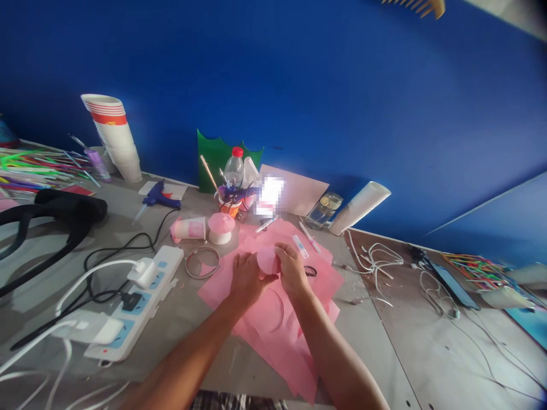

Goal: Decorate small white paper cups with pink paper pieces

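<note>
Both my hands meet over a spread of pink paper sheets [273,319] on the grey table. My left hand [245,279] and my right hand [293,270] each pinch the same small round pink paper piece [267,261], held just above the sheets. A curved cut line shows in the sheet below my wrists. Beyond my hands stand a pink-topped white mushroom-shaped piece [221,226] and a paper cup lying on its side [188,228]. A metal ring [202,262] lies left of my left hand.
A white power strip [137,302] with plugs and cables sits at left, a blue glue gun [159,197] behind it. Stacked paper cups [114,136], a bottle [235,166], a jar [325,209] and a lying cup stack [359,207] line the blue wall. Cables and a phone [448,282] lie at right.
</note>
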Demonstrator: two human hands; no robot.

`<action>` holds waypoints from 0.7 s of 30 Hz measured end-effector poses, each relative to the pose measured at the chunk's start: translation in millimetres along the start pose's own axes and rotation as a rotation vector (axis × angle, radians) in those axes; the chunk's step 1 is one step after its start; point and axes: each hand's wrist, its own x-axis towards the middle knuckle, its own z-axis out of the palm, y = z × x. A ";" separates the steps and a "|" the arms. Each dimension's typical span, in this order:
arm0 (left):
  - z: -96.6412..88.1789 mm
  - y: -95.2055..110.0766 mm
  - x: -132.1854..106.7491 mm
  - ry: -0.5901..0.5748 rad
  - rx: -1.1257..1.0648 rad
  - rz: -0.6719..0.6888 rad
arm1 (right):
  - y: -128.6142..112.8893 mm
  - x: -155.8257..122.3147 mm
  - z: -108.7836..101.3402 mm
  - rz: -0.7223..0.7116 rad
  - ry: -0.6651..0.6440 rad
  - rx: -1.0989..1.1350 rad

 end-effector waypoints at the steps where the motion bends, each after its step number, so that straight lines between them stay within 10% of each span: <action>1: -0.3 0.2 0.1 -0.006 -0.002 -0.003 | -0.2 -0.7 0.0 -0.002 -0.001 -0.001; 15: 1.3 -0.4 1.6 -0.028 0.031 -0.027 | 0.2 -1.6 -0.6 -0.039 -0.008 -0.057; 21: -0.4 2.6 0.1 -0.026 0.053 -0.033 | -3.0 -14.7 -8.6 -0.406 -0.018 -0.382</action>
